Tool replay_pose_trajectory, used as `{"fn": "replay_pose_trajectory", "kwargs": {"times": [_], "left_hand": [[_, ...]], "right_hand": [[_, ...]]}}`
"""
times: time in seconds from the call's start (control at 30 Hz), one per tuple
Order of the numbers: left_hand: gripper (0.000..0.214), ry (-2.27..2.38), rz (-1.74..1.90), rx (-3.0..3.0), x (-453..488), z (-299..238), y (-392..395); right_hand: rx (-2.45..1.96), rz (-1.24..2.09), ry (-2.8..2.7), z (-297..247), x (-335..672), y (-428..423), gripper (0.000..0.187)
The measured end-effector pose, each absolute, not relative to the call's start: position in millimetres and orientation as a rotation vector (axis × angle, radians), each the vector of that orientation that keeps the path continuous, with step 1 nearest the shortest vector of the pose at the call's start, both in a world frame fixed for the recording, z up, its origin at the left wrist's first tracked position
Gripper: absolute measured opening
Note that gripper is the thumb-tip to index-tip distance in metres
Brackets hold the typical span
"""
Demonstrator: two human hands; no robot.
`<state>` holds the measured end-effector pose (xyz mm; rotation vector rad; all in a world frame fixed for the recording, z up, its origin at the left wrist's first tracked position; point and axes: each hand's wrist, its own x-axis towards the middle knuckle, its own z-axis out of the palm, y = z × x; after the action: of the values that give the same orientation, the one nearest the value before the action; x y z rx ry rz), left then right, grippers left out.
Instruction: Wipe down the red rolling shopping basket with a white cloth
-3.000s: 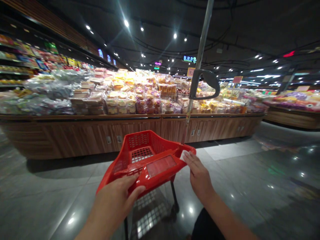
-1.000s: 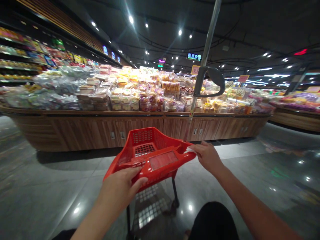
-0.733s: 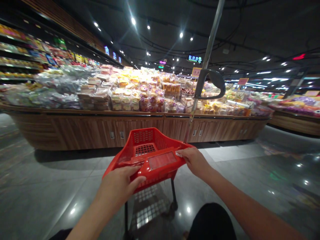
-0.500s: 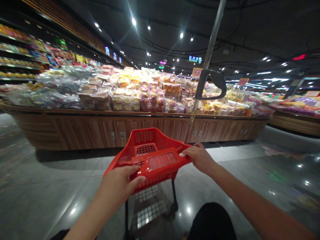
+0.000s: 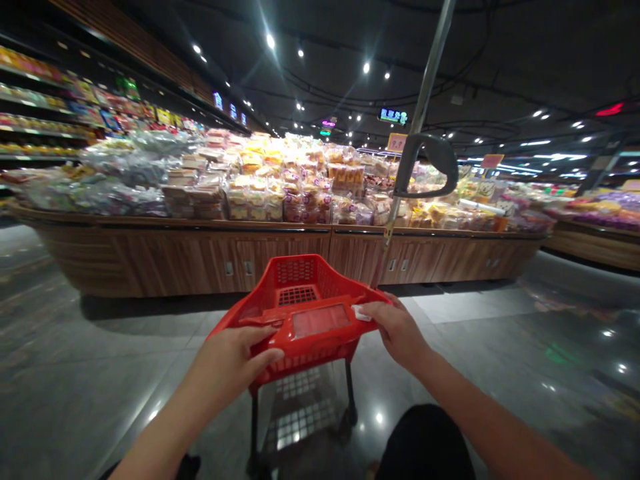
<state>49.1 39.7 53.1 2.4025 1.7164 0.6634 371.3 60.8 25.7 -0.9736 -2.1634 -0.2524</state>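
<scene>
A red plastic shopping cart (image 5: 300, 307) stands in front of me on a dark frame with wheels. My left hand (image 5: 227, 363) is closed over the left end of its red handle bar, thumb on top. My right hand (image 5: 395, 330) grips the right end of the bar, fingers curled over the edge beside a small white tag. The basket looks bare inside. A metal pole (image 5: 423, 113) with a dark curved handle (image 5: 435, 163) rises from the cart's right side.
A long wooden display counter (image 5: 280, 253) piled with packaged bread and pastries (image 5: 280, 183) runs across ahead. Shelves of goods (image 5: 45, 107) line the left wall. Another wooden display (image 5: 595, 233) sits at the right. Glossy grey tile floor (image 5: 500, 347) surrounds the cart.
The cart and I have rolled a little closer to the counter. My right hand shifted along the bar's right end and closed on it. The left hand kept its grip.
</scene>
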Motion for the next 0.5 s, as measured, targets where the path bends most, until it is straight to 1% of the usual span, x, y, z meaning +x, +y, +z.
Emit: {"fn": "replay_pose_trajectory", "kwargs": {"times": [0.1, 0.2, 0.3, 0.4, 0.5], "left_hand": [[0.043, 1.692, 0.665, 2.399, 45, 53, 43], [0.044, 1.692, 0.668, 2.407, 43, 49, 45], [0.045, 1.717, 0.66, 2.399, 43, 46, 46], [0.045, 1.717, 0.666, 2.393, 42, 45, 46], [0.044, 1.7, 0.704, 2.405, 42, 44, 47]], "right_hand": [[-0.98, -0.423, -2.186, 18, 398, 69, 0.044], [-1.041, -0.51, -2.033, 3, 406, 71, 0.043], [-1.034, -0.485, -1.882, -18, 386, 57, 0.048], [-0.919, -0.428, -1.908, -37, 365, 40, 0.052], [-0.863, -0.407, -1.912, -49, 365, 39, 0.054]]}}
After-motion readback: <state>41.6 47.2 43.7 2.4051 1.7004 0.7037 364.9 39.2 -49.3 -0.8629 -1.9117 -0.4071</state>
